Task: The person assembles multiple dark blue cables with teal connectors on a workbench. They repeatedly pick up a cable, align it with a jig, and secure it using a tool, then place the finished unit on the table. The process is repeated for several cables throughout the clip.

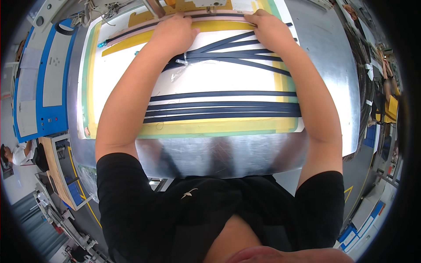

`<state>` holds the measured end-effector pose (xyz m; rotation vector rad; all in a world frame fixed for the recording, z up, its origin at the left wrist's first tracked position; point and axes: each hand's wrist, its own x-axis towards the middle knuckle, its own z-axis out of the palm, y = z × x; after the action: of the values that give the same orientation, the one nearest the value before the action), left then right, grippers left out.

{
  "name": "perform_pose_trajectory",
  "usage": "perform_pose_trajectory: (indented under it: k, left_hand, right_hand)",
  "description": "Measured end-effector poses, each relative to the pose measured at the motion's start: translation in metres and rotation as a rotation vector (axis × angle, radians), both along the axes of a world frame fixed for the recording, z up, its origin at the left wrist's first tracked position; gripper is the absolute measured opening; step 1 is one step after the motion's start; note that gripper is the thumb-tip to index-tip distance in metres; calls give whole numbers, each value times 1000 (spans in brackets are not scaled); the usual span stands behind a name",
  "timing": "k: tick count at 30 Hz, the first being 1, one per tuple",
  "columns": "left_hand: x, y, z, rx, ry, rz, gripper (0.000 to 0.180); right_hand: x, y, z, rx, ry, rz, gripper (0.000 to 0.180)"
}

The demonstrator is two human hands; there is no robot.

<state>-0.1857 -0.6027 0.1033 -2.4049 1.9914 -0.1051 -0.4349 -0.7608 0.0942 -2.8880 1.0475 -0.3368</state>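
Observation:
Both of my arms reach to the far side of a white board (131, 74) edged with yellow and green tape. There a dark blue strip (219, 15) lies lengthwise along a pale pink band, beside a long yellow template (223, 25). My left hand (175, 34) is closed at the strip, left of the middle, its fingertips partly hidden. Farther right, my right hand (272, 30) pinches the strip with curled fingers. Several loose dark strips (237, 56) fan out below my hands, near a scrap of clear plastic (179, 70). More strips (223, 106) lie in near-parallel rows closer to me.
Machine parts with a metal post (153, 8) stand over the board's far edge. The board rests on a shiny metal table (219, 155). Long dark strips (364, 57) hang at the right. At left are a blue-and-white cabinet (41, 96) and a person in white (23, 154).

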Motion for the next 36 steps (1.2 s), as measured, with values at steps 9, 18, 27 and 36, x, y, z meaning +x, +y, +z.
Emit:
perform_pose_trajectory:
  k: [9, 18, 27, 36]
  left_hand:
    - [-34, -18, 2, 4, 64, 60, 48]
    - [-69, -35, 12, 21, 68, 90, 47]
    - [-84, -48, 3, -25, 116, 90, 43]
    - [-87, -50, -10, -63, 105, 90, 47]
  right_hand:
    - [-6, 0, -1, 12, -16, 89, 44]
    - [-22, -10, -8, 35, -78, 189, 47]
    - [-31, -7, -10, 4, -57, 231, 43]
    - [-47, -22, -18, 56, -157, 290, 37]
